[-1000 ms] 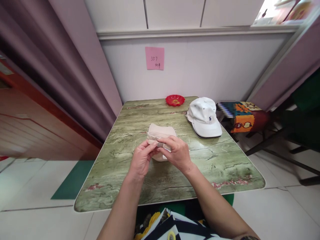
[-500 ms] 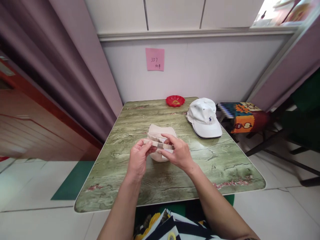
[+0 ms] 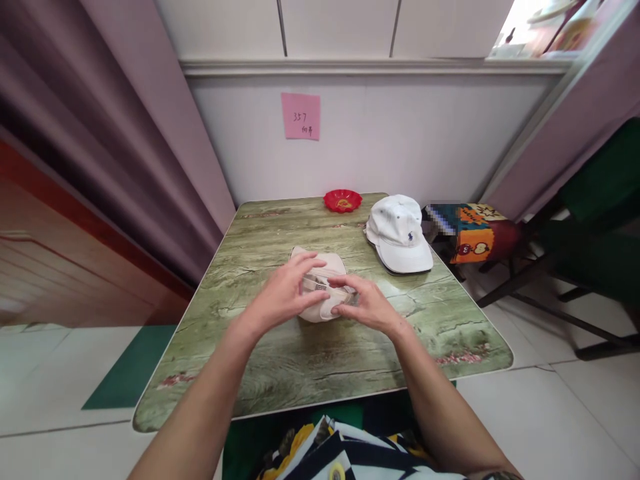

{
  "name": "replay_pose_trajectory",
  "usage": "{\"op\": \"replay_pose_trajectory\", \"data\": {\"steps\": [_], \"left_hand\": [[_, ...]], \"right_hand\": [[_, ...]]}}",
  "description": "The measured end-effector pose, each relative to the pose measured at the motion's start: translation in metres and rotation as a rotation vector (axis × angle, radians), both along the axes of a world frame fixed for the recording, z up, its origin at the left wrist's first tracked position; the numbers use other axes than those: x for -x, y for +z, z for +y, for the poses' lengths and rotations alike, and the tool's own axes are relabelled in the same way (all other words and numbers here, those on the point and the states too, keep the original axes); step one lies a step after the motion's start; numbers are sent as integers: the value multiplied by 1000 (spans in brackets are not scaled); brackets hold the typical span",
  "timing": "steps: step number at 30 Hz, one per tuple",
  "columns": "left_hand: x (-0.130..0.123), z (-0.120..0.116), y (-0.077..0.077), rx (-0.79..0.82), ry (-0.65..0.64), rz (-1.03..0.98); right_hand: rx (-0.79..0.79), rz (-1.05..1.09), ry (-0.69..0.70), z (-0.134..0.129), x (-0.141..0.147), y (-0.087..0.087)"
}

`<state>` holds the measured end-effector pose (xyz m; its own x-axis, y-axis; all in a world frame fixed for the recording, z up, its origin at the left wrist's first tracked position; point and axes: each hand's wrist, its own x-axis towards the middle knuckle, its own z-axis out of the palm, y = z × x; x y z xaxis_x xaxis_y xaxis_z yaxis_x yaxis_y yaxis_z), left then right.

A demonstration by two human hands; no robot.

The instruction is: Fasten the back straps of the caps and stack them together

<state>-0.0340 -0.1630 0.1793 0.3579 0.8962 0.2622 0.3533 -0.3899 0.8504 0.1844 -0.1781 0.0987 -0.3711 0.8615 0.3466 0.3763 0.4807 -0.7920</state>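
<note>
A beige cap (image 3: 333,264) rests on the table in front of me, its back strap and metal buckle (image 3: 321,287) facing up between my hands. My left hand (image 3: 285,288) is at the cap's left side, thumb and fingers spread apart over the strap. At the right side my right hand (image 3: 367,303) curves around the strap's other end, with a gap between thumb and fingertips. Whether its fingers touch the strap I cannot tell. Part of the cap is hidden behind both hands.
White caps (image 3: 400,230), seemingly stacked, lie near the table's right edge. A red scalloped dish (image 3: 343,201) sits at the back of the wood-patterned table (image 3: 265,240). Beyond the right edge are a stool with a patterned cover (image 3: 473,243) and a dark chair (image 3: 575,233).
My left hand has let go of the strap and spread its fingers. The strap now lies lower against the cap. My right hand's fingers have parted. The view has shifted slightly right.
</note>
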Motion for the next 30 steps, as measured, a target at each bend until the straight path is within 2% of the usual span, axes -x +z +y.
{"op": "replay_pose_trajectory", "data": {"steps": [3,6,9,11,15,18,21,25,28,30], "left_hand": [[-6,14,-2,21,-150,99],[-1,24,-10,56,-204,197],[8,31,-21,121,-172,264],[13,41,-30,122,-137,300],[15,77,-44,46,-28,285],[14,103,-43,-41,62,261],[12,113,-34,-95,111,325],[8,106,-29,-47,49,352],[4,98,-32,-78,44,308],[2,93,-35,-158,69,317]], "right_hand": [[-35,-63,-12,0,-5,-2],[-56,-174,15,5,-18,-3],[-42,-293,62,19,-28,-4],[-32,-388,37,33,-28,-4],[-80,-563,-175,67,-14,-2],[-132,-607,-302,90,-9,4],[-113,-521,-253,102,-13,15],[-21,-185,-50,101,-15,29],[-62,-86,-88,97,0,32],[-82,-55,-133,96,12,30]]}}
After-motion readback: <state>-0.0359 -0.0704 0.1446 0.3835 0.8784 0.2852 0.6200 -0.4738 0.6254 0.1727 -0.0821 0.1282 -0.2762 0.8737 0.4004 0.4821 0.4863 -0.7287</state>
